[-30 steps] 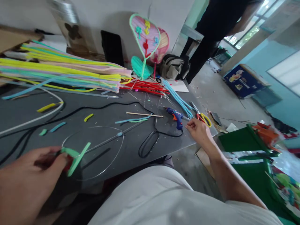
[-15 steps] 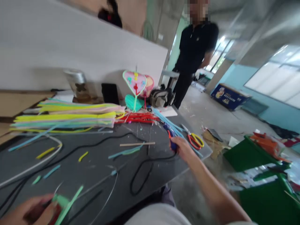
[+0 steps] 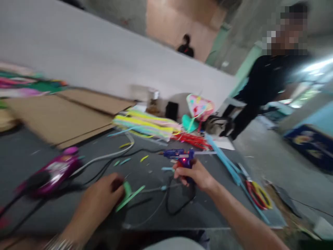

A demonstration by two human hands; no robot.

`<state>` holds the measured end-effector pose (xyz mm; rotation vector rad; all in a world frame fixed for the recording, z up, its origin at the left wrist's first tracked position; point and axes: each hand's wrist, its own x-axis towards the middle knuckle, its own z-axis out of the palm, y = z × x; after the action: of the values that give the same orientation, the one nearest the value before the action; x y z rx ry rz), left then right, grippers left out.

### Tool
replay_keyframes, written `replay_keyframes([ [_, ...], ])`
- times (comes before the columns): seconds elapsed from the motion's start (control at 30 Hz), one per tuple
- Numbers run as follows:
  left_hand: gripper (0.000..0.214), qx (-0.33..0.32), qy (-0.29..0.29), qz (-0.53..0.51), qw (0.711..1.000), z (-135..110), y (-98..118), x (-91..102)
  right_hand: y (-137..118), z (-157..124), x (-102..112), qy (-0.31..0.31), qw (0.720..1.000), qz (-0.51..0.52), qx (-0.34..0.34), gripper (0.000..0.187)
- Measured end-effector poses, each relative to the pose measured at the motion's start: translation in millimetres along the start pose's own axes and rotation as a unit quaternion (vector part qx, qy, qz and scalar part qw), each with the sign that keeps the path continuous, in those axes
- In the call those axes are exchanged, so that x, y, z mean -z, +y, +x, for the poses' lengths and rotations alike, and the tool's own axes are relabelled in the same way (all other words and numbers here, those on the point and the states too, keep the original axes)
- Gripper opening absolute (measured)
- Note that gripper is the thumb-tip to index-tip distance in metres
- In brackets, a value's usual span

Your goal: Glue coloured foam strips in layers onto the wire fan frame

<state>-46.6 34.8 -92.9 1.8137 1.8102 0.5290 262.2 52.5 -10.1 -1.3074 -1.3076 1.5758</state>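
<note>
My right hand [image 3: 194,175] grips a blue hot glue gun [image 3: 180,156] with an orange trigger, its nozzle pointing left and a small red light showing. Its black cord [image 3: 179,205] loops down over the dark grey table [image 3: 31,156]. My left hand [image 3: 99,205] is shut on green pipe-cleaner pieces [image 3: 128,198] fixed to a thin wire frame [image 3: 156,205]. The fingers hide the held end of the pieces. The hands are close together, the glue gun's nozzle well above and apart from the green pieces.
A magenta hair dryer [image 3: 50,173] lies at the table's left. Behind stand a pipe-cleaner bundle [image 3: 145,125] and a pink fan craft [image 3: 199,107]. Red-and-yellow scissors [image 3: 257,196] lie at the right. A person [image 3: 267,80] stands beyond the table's far corner.
My right hand has lifted the glue gun off the table. The view has swung left and tilted, bringing the magenta hair dryer in. My left hand still holds the green pieces.
</note>
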Motion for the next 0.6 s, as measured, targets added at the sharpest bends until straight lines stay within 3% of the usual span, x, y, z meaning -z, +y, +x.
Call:
replay_keyframes([
  [0.13,0.017,0.055,-0.012,-0.001,0.998,1.8,27.3,12.8,15.6,25.0,-15.7,0.001,0.975,-0.224,-0.008,0.040],
  [0.23,0.020,0.083,-0.005,-0.027,0.996,1.9,27.9,11.0,33.1,40.0,-18.7,-0.027,0.942,-0.315,0.116,0.032],
  [0.33,0.018,0.079,0.000,-0.039,0.996,-2.2,26.5,11.0,40.7,45.7,-23.0,-0.072,0.877,-0.402,0.251,0.023],
  [0.43,0.013,0.061,0.011,-0.021,0.998,-3.2,27.7,11.2,41.3,45.6,-28.6,-0.116,0.827,-0.449,0.318,0.018],
  [0.53,0.009,0.031,0.039,0.025,0.998,-2.4,29.6,7.9,46.6,41.6,-34.4,-0.135,0.819,-0.436,0.348,0.009],
  [0.6,0.011,0.011,0.056,0.057,0.997,-2.4,29.7,3.9,54.7,37.2,-38.3,-0.114,0.825,-0.421,0.359,0.004],
])
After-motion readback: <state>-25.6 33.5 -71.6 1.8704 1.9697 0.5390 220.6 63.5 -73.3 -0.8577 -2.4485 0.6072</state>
